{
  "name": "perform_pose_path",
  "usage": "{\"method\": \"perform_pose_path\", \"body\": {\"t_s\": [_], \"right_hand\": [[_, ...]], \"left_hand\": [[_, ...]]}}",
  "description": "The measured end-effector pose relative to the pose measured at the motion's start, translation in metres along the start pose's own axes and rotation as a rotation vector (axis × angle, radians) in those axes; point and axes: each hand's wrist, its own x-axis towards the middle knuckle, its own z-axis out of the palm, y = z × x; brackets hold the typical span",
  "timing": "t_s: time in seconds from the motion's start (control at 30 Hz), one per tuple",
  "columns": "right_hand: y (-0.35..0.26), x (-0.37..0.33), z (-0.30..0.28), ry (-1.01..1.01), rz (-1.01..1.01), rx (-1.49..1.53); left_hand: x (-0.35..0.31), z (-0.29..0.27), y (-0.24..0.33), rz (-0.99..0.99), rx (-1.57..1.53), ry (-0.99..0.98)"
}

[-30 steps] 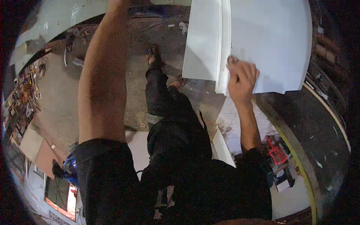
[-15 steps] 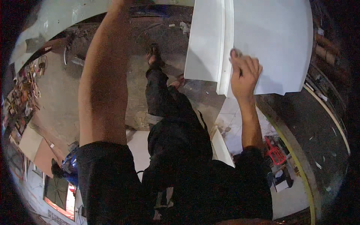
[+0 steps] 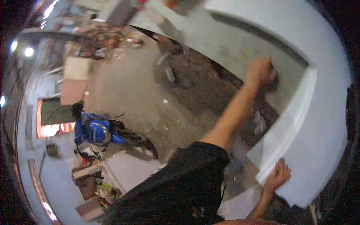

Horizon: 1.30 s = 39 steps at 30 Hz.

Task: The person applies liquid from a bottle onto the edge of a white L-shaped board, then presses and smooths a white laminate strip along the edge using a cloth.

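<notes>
A large white panel (image 3: 318,142) with a raised moulded strip curves along the right side of the view. My right hand (image 3: 277,176) grips its lower edge, fingers wrapped onto the face. My left arm stretches up and right in a black sleeve. My left hand (image 3: 262,71) is clenched against a pale grey-white surface (image 3: 240,41) beyond the panel. Blur hides whether anything is inside that fist. My dark trousers and a shoe (image 3: 259,122) show faintly below the left arm.
A rough concrete floor (image 3: 131,93) fills the middle. A blue motorcycle (image 3: 93,129) stands at the left beside a white board (image 3: 127,168) and scattered scraps. Flat boards (image 3: 75,78) and a pile of clutter (image 3: 105,37) lie at the upper left.
The view has swung and tilted sharply, with heavy blur. My left hand, out of frame before, now shows on the pale surface. My right hand has stayed on the white panel's edge.
</notes>
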Motion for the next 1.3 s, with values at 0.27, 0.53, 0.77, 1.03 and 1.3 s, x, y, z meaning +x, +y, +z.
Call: {"method": "perform_pose_path", "body": {"t_s": [0.27, 0.53, 0.77, 1.03, 1.3], "right_hand": [[0.016, -0.011, 0.004, 0.126, -0.044, -0.104], [-0.018, 0.007, -0.013, 0.006, 0.067, -0.105], [0.0, 0.022, 0.019, 0.117, -0.066, 0.08], [-0.022, -0.021, -0.022, 0.107, -0.029, -0.01], [-0.027, 0.039, -0.02, 0.155, -0.056, -0.047]], "left_hand": [[-0.016, 0.008, -0.002, 0.057, -0.09, 0.053], [-0.02, 0.004, -0.009, 0.053, -0.083, 0.104], [0.006, -0.013, -0.014, 0.003, 0.042, -0.108], [0.002, 0.013, -0.015, 0.098, 0.225, -0.041], [-0.012, -0.007, 0.002, 0.082, 0.034, -0.038]]}}
